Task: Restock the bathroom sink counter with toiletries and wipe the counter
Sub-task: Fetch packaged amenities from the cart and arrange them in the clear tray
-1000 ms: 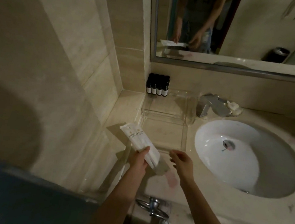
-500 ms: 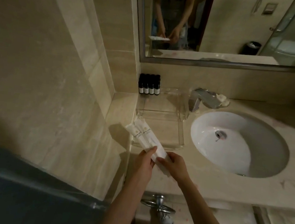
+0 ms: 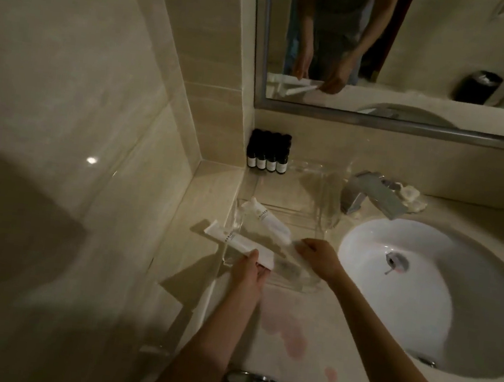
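- First white tube (image 3: 267,222): held diagonally, cap toward the far-left corner, over the clear tray (image 3: 309,287); flat end is pinched by the right grip (image 3: 319,259).
- Second white tube (image 3: 235,244): held parallel over the tray's left rim; flat end is clasped by the left grip (image 3: 249,272).
- Four dark bottles (image 3: 268,156) are stood in the surface's (image 3: 292,321) back corner, behind the tray.

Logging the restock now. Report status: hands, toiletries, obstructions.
Left hand grips first white tube. Right hand pinches second white tube over the clear tray. Dark bottles behind tray, not in the way.
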`<state>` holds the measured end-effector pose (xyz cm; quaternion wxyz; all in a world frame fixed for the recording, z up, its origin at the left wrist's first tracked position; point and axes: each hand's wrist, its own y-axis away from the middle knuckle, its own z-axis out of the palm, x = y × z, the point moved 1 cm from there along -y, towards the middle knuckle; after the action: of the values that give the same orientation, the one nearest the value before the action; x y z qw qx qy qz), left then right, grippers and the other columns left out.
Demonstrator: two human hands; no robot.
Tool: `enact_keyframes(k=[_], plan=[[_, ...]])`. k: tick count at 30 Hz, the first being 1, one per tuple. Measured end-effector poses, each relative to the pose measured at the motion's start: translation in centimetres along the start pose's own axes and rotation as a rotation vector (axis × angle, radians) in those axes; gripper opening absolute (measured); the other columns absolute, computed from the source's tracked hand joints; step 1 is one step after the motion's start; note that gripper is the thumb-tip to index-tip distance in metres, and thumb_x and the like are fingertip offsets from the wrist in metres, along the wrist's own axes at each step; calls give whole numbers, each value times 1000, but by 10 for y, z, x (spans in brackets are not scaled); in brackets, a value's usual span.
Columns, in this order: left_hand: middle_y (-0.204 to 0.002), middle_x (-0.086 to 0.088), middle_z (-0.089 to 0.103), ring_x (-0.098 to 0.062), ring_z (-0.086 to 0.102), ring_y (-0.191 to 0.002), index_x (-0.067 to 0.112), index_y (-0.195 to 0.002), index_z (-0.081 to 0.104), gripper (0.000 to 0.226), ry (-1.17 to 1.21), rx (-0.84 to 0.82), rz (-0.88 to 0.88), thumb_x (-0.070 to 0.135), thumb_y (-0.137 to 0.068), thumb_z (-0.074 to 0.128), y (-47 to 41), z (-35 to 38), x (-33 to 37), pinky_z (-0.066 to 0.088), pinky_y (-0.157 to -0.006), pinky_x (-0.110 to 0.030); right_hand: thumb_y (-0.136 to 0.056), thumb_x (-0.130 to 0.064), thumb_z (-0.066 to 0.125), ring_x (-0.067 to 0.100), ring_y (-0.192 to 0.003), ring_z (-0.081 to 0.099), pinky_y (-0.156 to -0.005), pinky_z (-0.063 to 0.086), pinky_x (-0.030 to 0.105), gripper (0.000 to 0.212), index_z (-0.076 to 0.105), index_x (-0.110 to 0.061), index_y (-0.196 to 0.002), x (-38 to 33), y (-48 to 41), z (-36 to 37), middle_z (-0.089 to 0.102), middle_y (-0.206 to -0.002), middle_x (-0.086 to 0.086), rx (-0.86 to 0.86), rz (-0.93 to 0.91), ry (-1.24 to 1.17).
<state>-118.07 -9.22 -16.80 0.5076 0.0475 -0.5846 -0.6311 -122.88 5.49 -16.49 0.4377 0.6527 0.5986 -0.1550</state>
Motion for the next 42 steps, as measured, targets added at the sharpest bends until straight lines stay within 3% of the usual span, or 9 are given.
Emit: enact_keyframes(k=[4, 11, 17, 22, 25, 29, 33, 37, 42], plan=[[-133, -22, 53, -34, 52, -123, 1, -135, 44, 40, -7, 53, -25, 8, -97, 52, -18, 12, 5, 47, -91, -40, -99, -27, 49, 18, -75, 56, -64, 40, 25, 31, 59, -23, -69, 7, -39, -20, 60, -78, 2, -47, 2, 126], [-130, -23, 55, -35, 55, -118, -2, -133, 46, 39, 12, 48, -25, 5, -95, 52, -33, 15, 4, 47, -93, -41, -96, -23, 55, 13, -86, 57, -77, 39, 24, 23, 70, -12, -108, 19, -87, -26, 68, -105, 5, -179, -42, 296], [-128, -22, 56, -27, 55, -106, 1, -133, 46, 39, -8, 60, -26, 6, -95, 53, -39, 19, -3, 51, -77, -31, -93, -13, 57, 23, -100, 63, -78, 45, 27, 24, 69, -15, -114, 30, -87, -6, 70, -112, 6, 188, -135, 231], [-131, -22, 55, -31, 56, -116, 1, -134, 46, 40, -22, 38, -28, 6, -95, 54, -43, 22, -8, 51, -85, -34, -91, -5, 56, 28, -108, 60, -89, 52, 39, 30, 65, -13, -119, 44, -74, 3, 66, -116, 11, 342, -436, 285], [-124, -20, 59, -28, 59, -106, 2, -129, 48, 36, -45, 31, -21, 5, -94, 54, -43, 24, -9, 56, -69, -27, -97, -26, 38, 23, -128, 46, -104, 43, 44, 42, 52, -21, -136, 40, -65, 6, 51, -140, 7, 58, -557, 320], [-119, -18, 60, -27, 59, -105, 4, -128, 48, 34, -75, 7, -18, 4, -95, 53, -42, 25, -13, 56, -67, -26, -99, -44, 20, 5, -141, 18, -117, 16, 35, 52, 26, -30, -149, 39, -69, 11, 24, -155, -11, -268, -424, 301], [-129, -22, 55, -28, 57, -107, 4, -134, 44, 40, -72, 14, -34, 4, -94, 54, -43, 25, -15, 55, -70, -30, -92, -56, 15, 12, -144, 21, -120, 14, 36, 66, 27, -27, -150, 47, -82, 12, 26, -156, -6, -267, -358, 286], [-121, -19, 58, -27, 57, -107, 2, -135, 44, 41, -53, -5, -44, 4, -95, 53, -45, 26, -19, 58, -65, -27, -89, -65, 8, 11, -144, 23, -116, 12, 27, 75, 27, -24, -150, 45, -87, 7, 24, -157, -6, -304, -431, 373], [-123, -22, 59, -29, 58, -108, -1, -131, 47, 34, 8, -55, -71, 5, -97, 48, -47, 37, -17, 51, -89, -38, -86, -62, 18, 17, -132, 41, -105, 33, 30, 71, 47, -26, -140, 39, -80, -2, 42, -148, -3, -124, -460, 335]])
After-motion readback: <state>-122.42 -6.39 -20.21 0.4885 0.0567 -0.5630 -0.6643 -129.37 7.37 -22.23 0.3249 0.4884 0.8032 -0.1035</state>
